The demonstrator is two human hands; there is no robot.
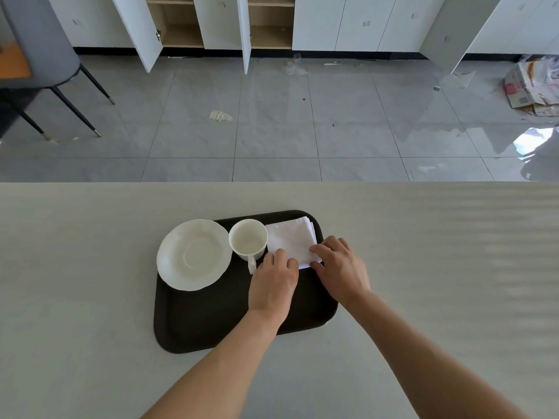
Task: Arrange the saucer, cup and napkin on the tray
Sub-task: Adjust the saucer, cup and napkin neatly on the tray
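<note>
Grey table [90,267]: hands [305,276] cover napkin [290,240] near edge; grip unclear.

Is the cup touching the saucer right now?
Cannot tell. In the head view the cup rim meets the saucer edge in outline, but one angle cannot show contact or a gap.

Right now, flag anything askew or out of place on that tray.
The saucer overhangs the tray's far-left edge instead of sitting fully inside. The cup stands beside the saucer, not on it. Both hands rest on the napkin's near edge.
</note>
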